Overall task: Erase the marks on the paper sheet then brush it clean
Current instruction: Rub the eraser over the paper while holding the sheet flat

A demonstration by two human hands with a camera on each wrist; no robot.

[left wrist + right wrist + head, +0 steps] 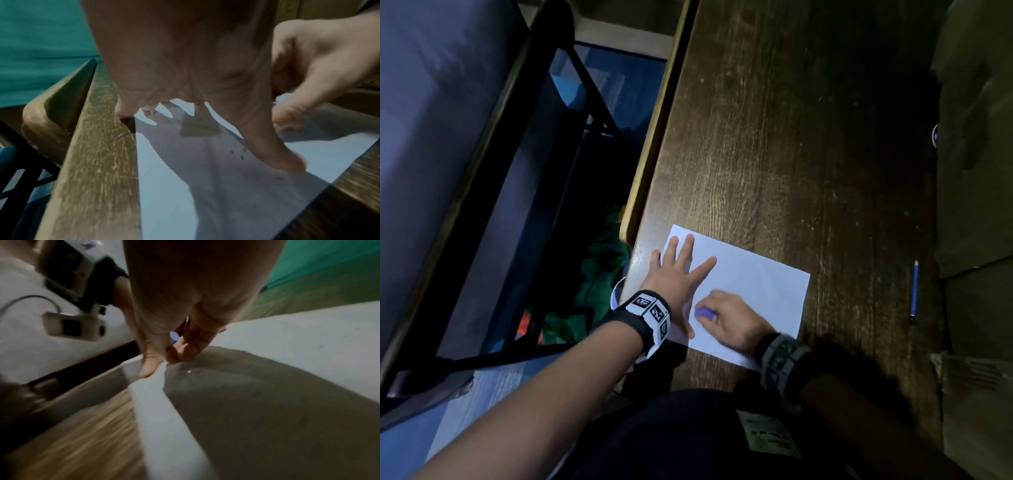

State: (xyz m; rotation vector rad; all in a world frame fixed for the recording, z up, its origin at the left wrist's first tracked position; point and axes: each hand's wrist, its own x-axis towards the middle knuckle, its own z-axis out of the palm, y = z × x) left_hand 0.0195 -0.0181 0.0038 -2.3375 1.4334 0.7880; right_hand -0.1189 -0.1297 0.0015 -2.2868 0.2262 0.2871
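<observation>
A white paper sheet (753, 291) lies near the front left corner of the dark wooden table (791, 137). My left hand (678, 270) presses flat on the sheet's left part with fingers spread straight. My right hand (726, 318) grips a small blue eraser (704, 313) against the sheet, just right of the left thumb. In the left wrist view, dark eraser crumbs (241, 156) dot the paper sheet (164, 186) beside my left thumb (287, 160). The right wrist view shows a sliver of the blue eraser (174, 336) between curled fingers (185, 350) over the paper sheet (308, 337).
A blue pencil (914, 291) lies on the table to the right of the sheet. The table's left edge (654, 137) runs close to my left hand. A dark chair (482, 171) and green cloth (599, 274) sit on the floor at left.
</observation>
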